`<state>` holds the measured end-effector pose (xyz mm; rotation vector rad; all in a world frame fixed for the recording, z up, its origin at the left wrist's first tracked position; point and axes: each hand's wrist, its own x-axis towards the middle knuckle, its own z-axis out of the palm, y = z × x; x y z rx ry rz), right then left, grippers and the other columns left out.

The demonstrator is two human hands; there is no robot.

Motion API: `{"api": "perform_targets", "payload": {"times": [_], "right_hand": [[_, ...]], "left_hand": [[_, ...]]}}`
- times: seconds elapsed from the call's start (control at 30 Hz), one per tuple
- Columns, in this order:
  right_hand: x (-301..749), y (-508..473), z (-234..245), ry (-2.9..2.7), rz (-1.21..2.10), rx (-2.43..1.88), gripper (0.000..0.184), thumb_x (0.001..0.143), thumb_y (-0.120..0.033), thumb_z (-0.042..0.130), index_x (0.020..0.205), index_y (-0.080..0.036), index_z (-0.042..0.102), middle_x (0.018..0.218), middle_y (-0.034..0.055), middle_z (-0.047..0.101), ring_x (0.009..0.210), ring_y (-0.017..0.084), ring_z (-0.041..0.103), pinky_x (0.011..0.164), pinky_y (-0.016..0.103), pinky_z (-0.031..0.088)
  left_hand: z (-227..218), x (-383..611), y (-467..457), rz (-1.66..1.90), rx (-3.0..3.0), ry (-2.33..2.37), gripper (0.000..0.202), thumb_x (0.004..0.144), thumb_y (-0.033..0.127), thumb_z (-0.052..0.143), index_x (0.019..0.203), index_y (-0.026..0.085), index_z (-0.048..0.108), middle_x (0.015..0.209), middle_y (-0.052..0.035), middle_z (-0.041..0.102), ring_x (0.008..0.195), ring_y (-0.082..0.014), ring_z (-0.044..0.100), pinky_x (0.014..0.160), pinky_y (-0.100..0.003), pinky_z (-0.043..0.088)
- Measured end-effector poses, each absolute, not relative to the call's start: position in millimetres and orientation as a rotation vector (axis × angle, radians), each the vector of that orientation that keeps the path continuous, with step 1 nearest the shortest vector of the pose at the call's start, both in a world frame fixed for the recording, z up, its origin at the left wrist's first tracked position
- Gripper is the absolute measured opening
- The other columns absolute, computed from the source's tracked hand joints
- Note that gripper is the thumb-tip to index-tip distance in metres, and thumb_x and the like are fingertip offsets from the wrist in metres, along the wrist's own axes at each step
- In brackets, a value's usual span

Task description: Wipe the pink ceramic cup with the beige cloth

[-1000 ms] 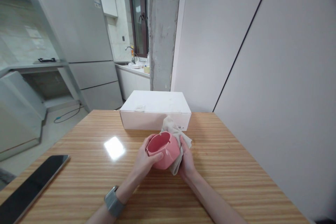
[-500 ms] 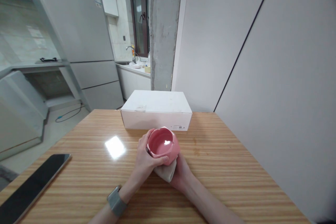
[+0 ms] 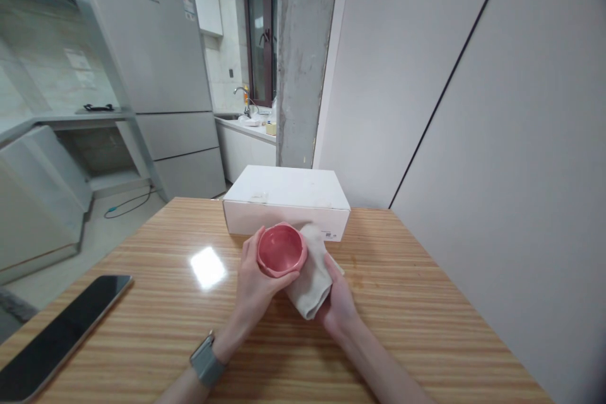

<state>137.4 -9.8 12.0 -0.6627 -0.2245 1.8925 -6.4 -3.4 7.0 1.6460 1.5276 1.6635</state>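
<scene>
Two bare hands with a pink bowl and a cloth at a wood-grained counter [image 3: 416, 322]. The pink bowl [image 3: 283, 251] is held near the middle of the counter, on the near side of a white box [image 3: 286, 188], its opening turned up and toward the viewer; whether its base touches the counter cannot be told. The left hand [image 3: 253, 279] spans the bowl's left side, its fingers parted to the bowl's width, thumb along the near rim. The right hand [image 3: 339, 303] has its fingers closed about the pale cloth [image 3: 311, 283], which lies against the bowl's right side and partly hides them. The glossy bowl is judged stiff, fairly light, slippery and liable to chip, best gripped around the outer wall below the rim; the cloth appears soft and limp, suited to a hold through its folds. Count: one bowl, one cloth, one box, one phone [image 3: 66, 331] at the near left, and one watch [image 3: 207, 361] on the left wrist.
</scene>
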Motion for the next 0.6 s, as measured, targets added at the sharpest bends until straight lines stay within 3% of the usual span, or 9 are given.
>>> {"api": "perform_targets", "payload": {"times": [0.33, 0.47, 0.6], "right_hand": [[148.2, -0.9, 11.4, -0.493, 1.649, -0.626, 0.029, 0.075, -0.041, 0.067, 0.091, -0.018, 0.070, 0.093, 0.0045, 0.074, 0.102, 0.025, 0.064, 0.089, 0.037, 0.051], [151.2, -1.3, 13.4, -0.514, 1.701, -0.642, 0.029, 0.073, -0.043, 0.066, 0.087, -0.018, 0.071, 0.083, 0.0039, 0.074, 0.096, 0.026, 0.066, 0.087, 0.039, 0.052], [148.3, -4.2, 15.1, -0.480, 1.796, -0.671, 0.028, 0.075, -0.043, 0.063, 0.085, -0.018, 0.070, 0.082, 0.0040, 0.074, 0.092, 0.026, 0.067, 0.084, 0.041, 0.053]], "left_hand": [[8.3, 1.9, -13.0, 1.382, 1.636, 1.076, 0.105, 0.046, 0.028, 0.087, 0.136, 0.023, 0.033, 0.130, -0.0103, 0.051, 0.119, -0.0282, 0.051, 0.102, -0.043, 0.040], [12.3, 2.8, -17.8, 1.359, 1.519, 0.924, 0.083, 0.051, 0.024, 0.083, 0.124, 0.023, 0.044, 0.124, -0.0080, 0.056, 0.113, -0.0270, 0.055, 0.098, -0.040, 0.043], [15.2, -2.0, -14.1, 1.326, 1.468, 0.855, 0.065, 0.059, 0.036, 0.077, 0.117, 0.020, 0.053, 0.118, -0.0086, 0.060, 0.110, -0.0284, 0.056, 0.094, -0.040, 0.045]]}}
